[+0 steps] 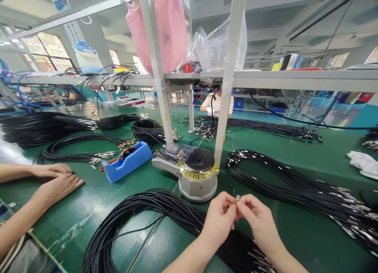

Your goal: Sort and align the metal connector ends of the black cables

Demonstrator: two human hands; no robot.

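Note:
Both my hands meet at the lower right of the middle, fingertips pinched together. Between them is a small silvery cable connector [237, 198], with a bit of yellow at its lower end. My left hand [217, 218] pinches it from the left, and my right hand [257, 217] from the right. Fingers cover most of the connector, and whether a cable leads from it is hidden. Just beyond my hands stands a round tape dispenser [198, 189] with short yellow tape strips around its rim. A looped bundle of black cables [153, 204] passes behind and below my left hand.
Another person's hands [57, 180] rest on the green table [79, 210] at left. A blue tape holder [126, 165] stands near them. More black cable bundles [265, 174] lie right and behind. White shelf posts [226, 88] rise behind the dispenser. Farther back sits a person [217, 104].

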